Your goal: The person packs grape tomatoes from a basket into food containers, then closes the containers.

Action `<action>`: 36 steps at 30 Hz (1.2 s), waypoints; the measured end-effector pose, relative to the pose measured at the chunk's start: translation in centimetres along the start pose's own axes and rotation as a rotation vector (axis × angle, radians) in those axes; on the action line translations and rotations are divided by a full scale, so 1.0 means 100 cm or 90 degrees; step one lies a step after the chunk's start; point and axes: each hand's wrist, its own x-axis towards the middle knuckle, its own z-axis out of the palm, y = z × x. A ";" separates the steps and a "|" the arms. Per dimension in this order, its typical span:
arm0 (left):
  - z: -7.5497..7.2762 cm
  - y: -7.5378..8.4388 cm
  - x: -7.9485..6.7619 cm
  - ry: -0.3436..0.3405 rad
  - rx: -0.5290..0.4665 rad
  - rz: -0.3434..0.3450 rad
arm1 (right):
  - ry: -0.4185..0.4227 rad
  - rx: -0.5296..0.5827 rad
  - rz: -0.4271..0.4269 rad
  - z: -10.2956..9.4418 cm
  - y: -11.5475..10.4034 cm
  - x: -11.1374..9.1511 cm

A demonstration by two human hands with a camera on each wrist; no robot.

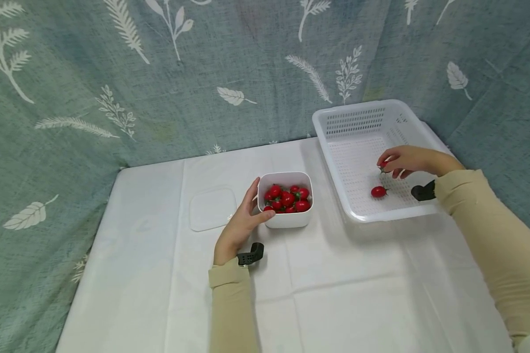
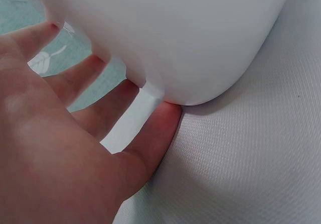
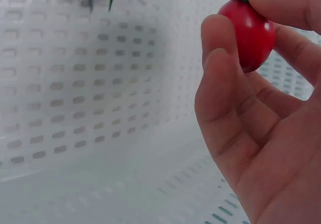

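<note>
My left hand (image 1: 240, 224) holds a small white container (image 1: 288, 220) at its near left corner, fingers along the left wall and thumb at the front rim. Several red cherry tomatoes (image 1: 287, 198) lie inside it. In the left wrist view, spread fingertips press on the container's smooth wall (image 2: 190, 38). Over the white perforated basket (image 1: 342, 191), my right hand (image 1: 408, 159) pinches one cherry tomato (image 3: 253, 33) between thumb and fingers, its green stem uppermost in the right wrist view. Another cherry tomato (image 1: 379, 191) lies on the basket floor below that hand.
A thin clear square lid (image 1: 212, 209) lies flat on the white-covered table (image 1: 150, 255), left of the container. Behind the table hangs a green-blue curtain (image 1: 256, 68) with white leaf prints. The basket's raised rim stands between the container and the right hand.
</note>
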 end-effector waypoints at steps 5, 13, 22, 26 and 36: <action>-0.001 0.001 -0.001 -0.001 0.001 -0.001 | 0.021 0.007 -0.032 -0.001 -0.008 -0.004; -0.001 0.001 -0.001 -0.001 0.003 0.000 | 0.033 0.002 -0.090 -0.004 -0.027 -0.015; -0.001 -0.001 0.000 -0.005 0.006 0.012 | 0.061 -0.030 -0.101 -0.001 -0.047 -0.021; 0.000 -0.001 0.000 -0.004 0.008 0.011 | 0.073 -0.034 -0.110 0.003 -0.056 -0.026; 0.000 0.000 0.000 -0.005 0.004 0.013 | 0.096 -0.007 -0.148 0.011 -0.075 -0.034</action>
